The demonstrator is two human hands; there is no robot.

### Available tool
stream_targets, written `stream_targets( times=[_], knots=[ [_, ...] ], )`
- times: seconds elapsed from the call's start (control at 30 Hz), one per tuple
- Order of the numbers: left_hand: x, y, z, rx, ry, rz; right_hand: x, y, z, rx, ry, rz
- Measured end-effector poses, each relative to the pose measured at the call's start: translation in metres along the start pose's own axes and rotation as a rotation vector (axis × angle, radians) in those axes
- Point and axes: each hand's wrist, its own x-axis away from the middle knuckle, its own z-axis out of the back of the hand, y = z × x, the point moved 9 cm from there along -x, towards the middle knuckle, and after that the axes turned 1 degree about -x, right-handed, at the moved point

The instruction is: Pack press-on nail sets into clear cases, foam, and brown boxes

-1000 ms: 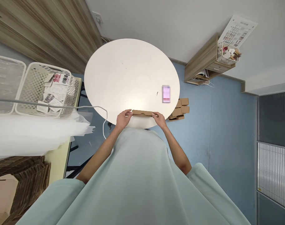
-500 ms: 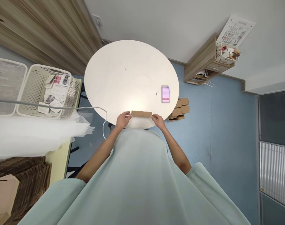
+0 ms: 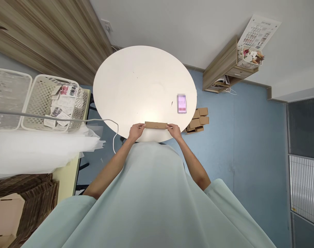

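Note:
A small, narrow brown cardboard box (image 3: 156, 125) lies at the near edge of the round white table (image 3: 136, 86), its long side facing me. My left hand (image 3: 136, 131) grips its left end between thumb and fingers. At the opposite end, my right hand (image 3: 174, 131) pinches the box's right corner. The box looks closed; its underside is hidden. Further right on the tabletop lies a phone (image 3: 182, 103) with its screen blurred.
Several brown boxes (image 3: 200, 119) are piled beyond the table's right edge. On the left, a side table (image 3: 66, 181) bears a white basket of cards (image 3: 38, 103), white plastic sheets (image 3: 43, 148) and stacked flat cardboard (image 3: 40, 199). A white cable (image 3: 115, 137) hangs between the tables.
My left fingers, lifted apart before, have closed onto the left end of the box. My right hand has shifted slightly at its end. The box has stayed nearly in place.

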Motion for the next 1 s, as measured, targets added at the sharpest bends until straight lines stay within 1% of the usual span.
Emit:
stream_targets(
  times=[0.13, 0.23, 0.37, 0.43, 0.5, 0.6, 0.67, 0.77, 0.87, 0.93, 1.0],
  knots=[
    [0.010, 0.006, -0.003, -0.060, 0.001, -0.048, 0.008, -0.012, 0.006, 0.054, 0.018, 0.114],
    [0.020, 0.000, -0.015, -0.056, -0.047, -0.051, 0.019, -0.007, 0.007, 0.058, 0.025, 0.132],
    [0.031, -0.018, -0.037, -0.050, -0.140, -0.011, 0.030, 0.019, -0.003, 0.043, -0.020, 0.045],
    [0.033, -0.026, -0.046, -0.033, -0.168, 0.012, 0.034, 0.034, -0.009, 0.034, -0.043, -0.009],
    [0.033, -0.033, -0.050, -0.012, -0.159, 0.046, 0.034, 0.046, -0.013, 0.025, -0.048, -0.059],
    [0.031, -0.040, -0.051, 0.035, -0.120, 0.109, 0.030, 0.058, -0.014, -0.004, -0.021, -0.113],
    [0.031, -0.040, -0.055, 0.118, -0.134, 0.139, 0.025, 0.062, -0.015, -0.051, -0.010, -0.135],
    [0.033, -0.036, -0.062, 0.258, -0.170, 0.160, 0.020, 0.065, -0.021, -0.157, -0.042, -0.180],
    [0.038, -0.031, -0.061, 0.327, -0.130, 0.166, 0.022, 0.069, -0.027, -0.319, -0.076, -0.241],
    [0.042, -0.028, -0.057, 0.364, -0.102, 0.171, 0.028, 0.068, -0.027, -0.434, -0.082, -0.252],
    [0.047, -0.025, -0.054, 0.385, -0.098, 0.175, 0.036, 0.066, -0.025, -0.499, -0.078, -0.248]
  ],
)
